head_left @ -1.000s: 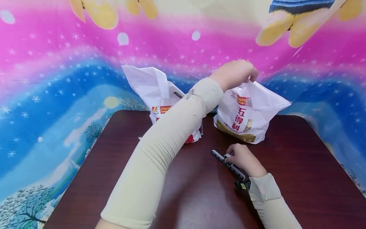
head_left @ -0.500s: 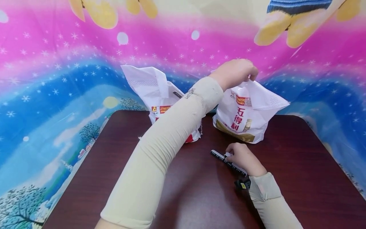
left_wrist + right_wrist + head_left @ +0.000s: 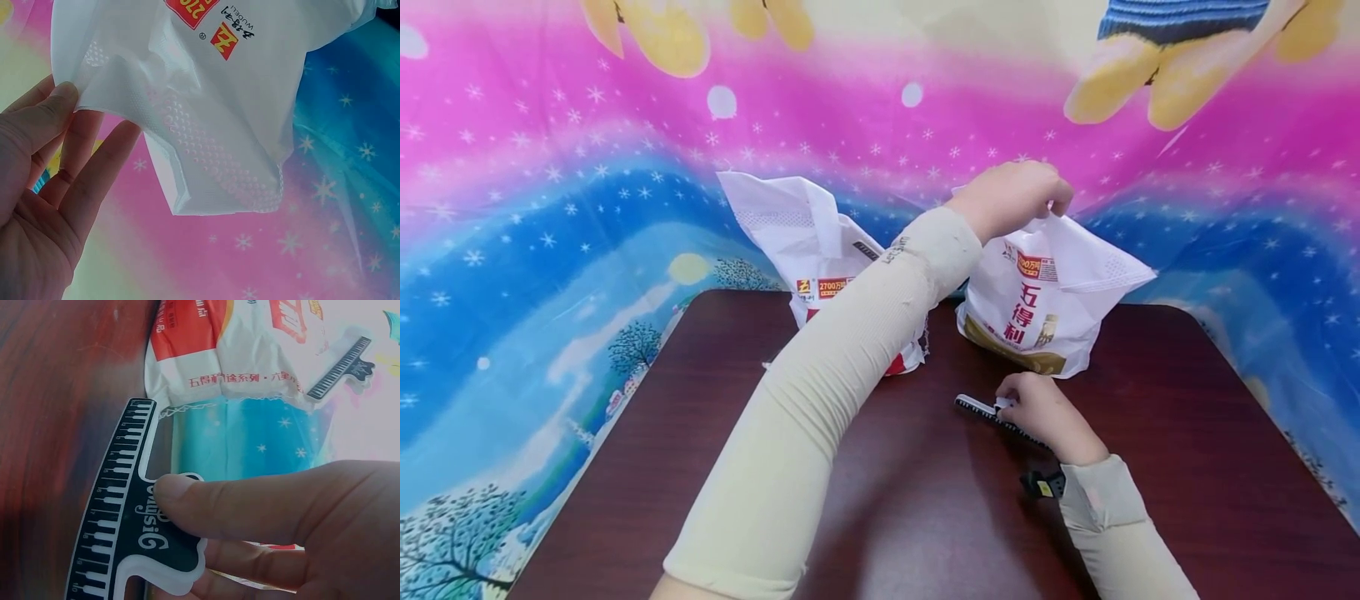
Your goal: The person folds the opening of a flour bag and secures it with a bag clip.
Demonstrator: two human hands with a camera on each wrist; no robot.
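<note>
My left hand (image 3: 1015, 192) reaches across to the right-hand white flour bag (image 3: 1028, 300) and pinches its top edge. In the left wrist view, the thumb and fingers of the left hand (image 3: 47, 150) grip the rim of the bag (image 3: 244, 112). Low over the table, in front of this bag, my right hand (image 3: 1051, 414) holds a black-and-white bag clip with a piano-key pattern (image 3: 979, 407). The right wrist view shows the thumb pressing the handle of this clip (image 3: 112, 500), which bears "Music" lettering. Its jaws are seen edge-on, so I cannot tell their gap.
A second white flour bag (image 3: 786, 208) stands at the left, partly hidden behind my left sleeve (image 3: 820, 400). A similar piano-key clip (image 3: 340, 369) sits on its upper part. Beneath everything is a dark red-brown table (image 3: 910, 517), with a printed curtain (image 3: 850, 108) behind.
My right hand has shifted slightly right with the clip, which has turned a little. The left hand keeps its hold on the bag rim and has dipped slightly.
</note>
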